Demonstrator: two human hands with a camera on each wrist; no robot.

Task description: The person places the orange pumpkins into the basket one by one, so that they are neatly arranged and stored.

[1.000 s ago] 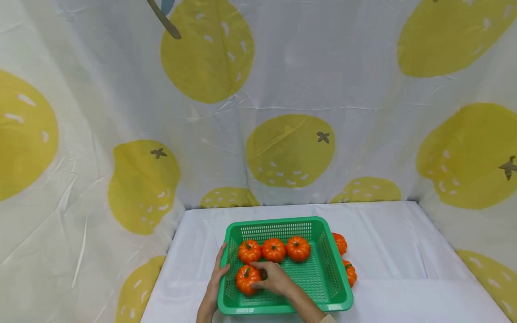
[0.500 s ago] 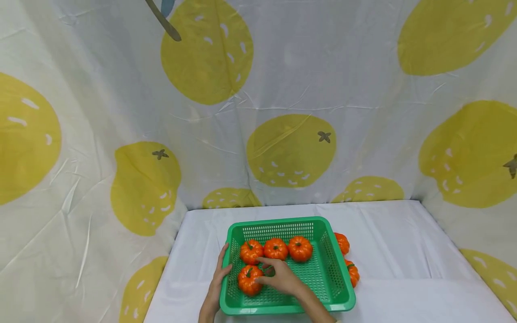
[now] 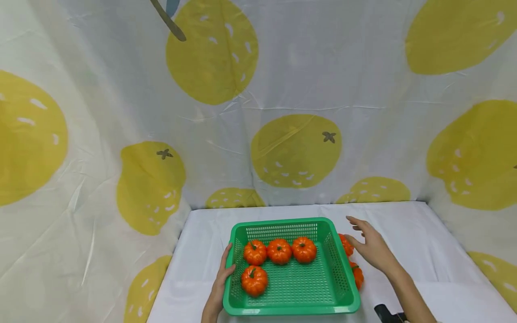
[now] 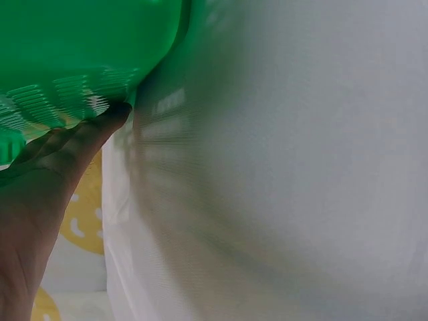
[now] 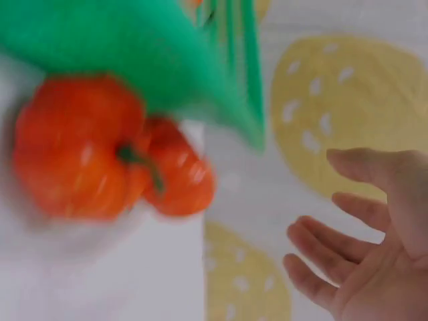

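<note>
A green plastic basket (image 3: 307,309) stands on the white-covered table. Three small orange pumpkins (image 3: 279,251) form a row toward its back, and one more pumpkin (image 3: 254,281) sits at the front left inside. My left hand (image 3: 219,282) rests against the basket's left side, thumb at the rim; in the left wrist view its straight fingers (image 4: 87,137) lie along the slotted outer wall. My right hand (image 3: 373,246) is over the right side with fingers spread, holding nothing. Beneath and beside it, two pumpkins (image 5: 80,147) lie outside the basket, partly hidden by its rim in the head view.
White cloth (image 3: 404,233) covers the table. Curtains printed with large yellow lemons (image 3: 296,150) rise at the back and both sides. A black device (image 3: 387,314) shows by the right wrist at the lower edge.
My right hand has let go of the front-left pumpkin and moved right, out of the basket, to above the pumpkins outside. The left hand stays at the basket's left side.
</note>
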